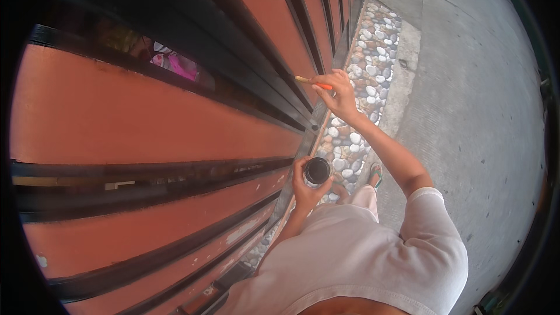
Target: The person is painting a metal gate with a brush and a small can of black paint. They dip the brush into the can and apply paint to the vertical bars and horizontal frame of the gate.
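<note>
My right hand (339, 94) grips a small paintbrush (323, 85) with an orange handle. The tip of the brush points left and is at or close to the edge of a black metal bar (280, 68) on the gate; contact is hard to make out. Lower down, my left hand (306, 186) is wrapped around a round container of dark paint (317, 170), held upright in front of my body. Reddish-orange panels (144, 113) alternate with black bars along the gate, and the lower ones show chipped, pale patches (243, 231).
A strip of rounded pebbles (372, 70) set in the ground runs along the foot of the gate. Beyond it lie a concrete curb (404, 61) and grey pavement (472, 96). Through a gap in the gate, a bright pink item (181, 66) shows. My sandalled foot (376, 176) stands by the pebbles.
</note>
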The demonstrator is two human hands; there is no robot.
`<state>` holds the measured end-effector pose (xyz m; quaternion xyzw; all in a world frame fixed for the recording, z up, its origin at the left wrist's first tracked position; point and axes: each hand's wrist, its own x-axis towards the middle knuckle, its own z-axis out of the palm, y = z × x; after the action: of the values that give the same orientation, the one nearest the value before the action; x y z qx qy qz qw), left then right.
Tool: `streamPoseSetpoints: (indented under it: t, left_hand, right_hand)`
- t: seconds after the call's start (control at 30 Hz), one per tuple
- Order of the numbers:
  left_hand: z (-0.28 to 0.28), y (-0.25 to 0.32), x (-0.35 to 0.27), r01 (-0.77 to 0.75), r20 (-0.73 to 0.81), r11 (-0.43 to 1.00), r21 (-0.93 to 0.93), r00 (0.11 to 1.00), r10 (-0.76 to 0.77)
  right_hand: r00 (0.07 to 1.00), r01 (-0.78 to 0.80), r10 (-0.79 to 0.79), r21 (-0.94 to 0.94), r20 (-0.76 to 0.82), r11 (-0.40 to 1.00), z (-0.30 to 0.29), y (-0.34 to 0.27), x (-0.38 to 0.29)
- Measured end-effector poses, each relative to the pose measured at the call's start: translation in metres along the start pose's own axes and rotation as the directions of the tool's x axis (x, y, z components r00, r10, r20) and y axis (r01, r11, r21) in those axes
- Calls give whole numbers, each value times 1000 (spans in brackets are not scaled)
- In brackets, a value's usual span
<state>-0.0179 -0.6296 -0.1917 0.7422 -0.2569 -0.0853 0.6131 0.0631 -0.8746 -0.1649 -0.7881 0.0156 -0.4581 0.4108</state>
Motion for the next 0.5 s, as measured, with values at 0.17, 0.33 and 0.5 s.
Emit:
streamPoseSetpoints:
  t: [0.17, 0.33, 0.5]
  left_hand:
    - [-5, -3, -4, 24, 9, 1000, 1, 1000, -24]
    - [-6, 2, -1, -1, 20, 1000, 20, 1000, 1]
    - [-5, 4, -2, -11, 26, 1000, -8, 1000, 11]
  right_hand:
    - [994, 108, -109, -21, -30, 994, -3, -16, 15]
    - [972, 197, -201, -40, -125, 980, -12, -39, 31]
    - [990, 134, -141, -143, -33, 981, 1, -15, -4]
